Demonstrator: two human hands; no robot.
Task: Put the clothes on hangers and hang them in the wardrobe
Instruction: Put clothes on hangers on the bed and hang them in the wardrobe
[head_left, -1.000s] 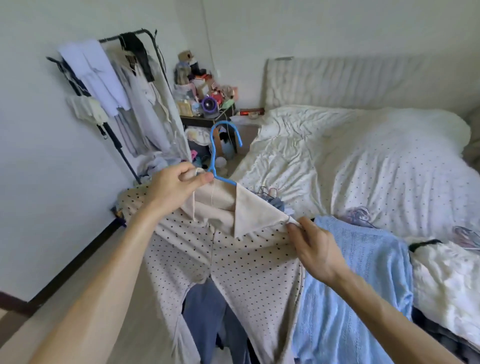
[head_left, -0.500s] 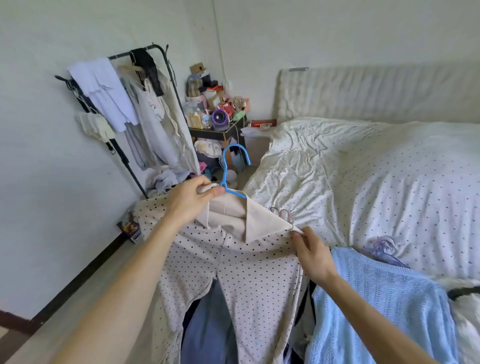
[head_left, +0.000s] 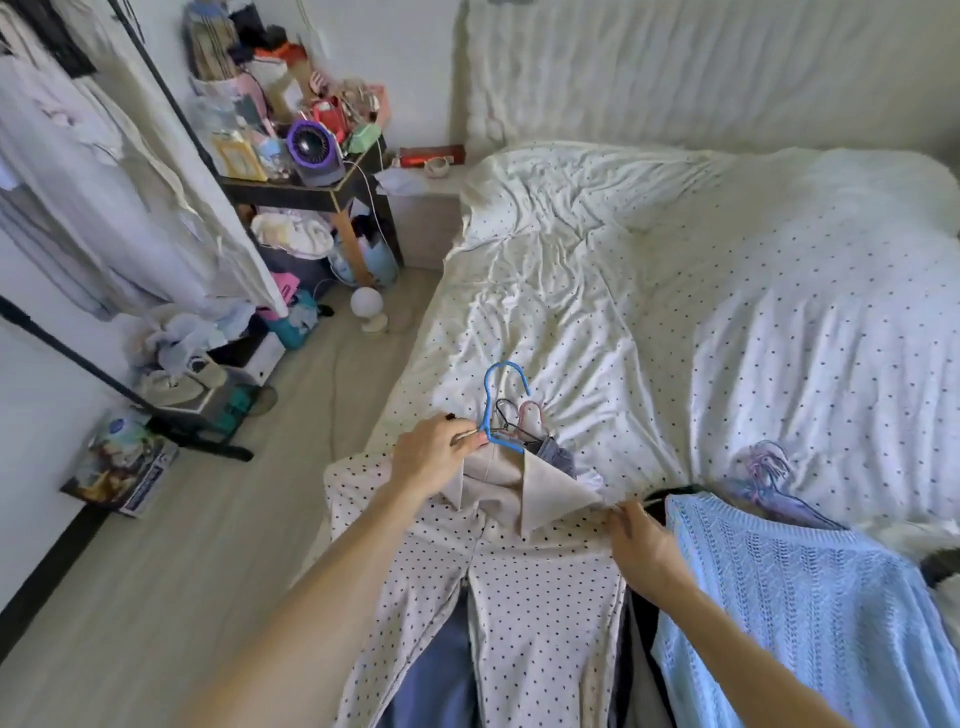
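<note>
A cream polka-dot shirt (head_left: 540, 603) with a plain beige collar hangs on a blue hanger (head_left: 498, 410) over the near edge of the bed. My left hand (head_left: 436, 454) pinches the hanger's neck together with the left collar. At the shirt's right shoulder my right hand (head_left: 641, 543) pinches the fabric. A light blue knit sweater (head_left: 810, 608) lies right beside it. Spare hangers (head_left: 524, 423) lie on the sheet just behind the blue one, and several more hangers (head_left: 774, 475) sit beyond the sweater. The clothes rack (head_left: 171, 109), with pale garments hanging on it, stands at the far left.
The bed (head_left: 675, 291) with dotted white bedding fills the right. A cluttered black side table (head_left: 311, 192) stands between rack and bed. Shoes, boxes and a round white lamp (head_left: 366, 304) litter the floor by the rack base. A dark blue garment (head_left: 441, 675) hangs under the shirt.
The view tilted down and closer to the bed. Shirt and hanger came lower, now near the sheet. Both hands keep their hold on the shirt.
</note>
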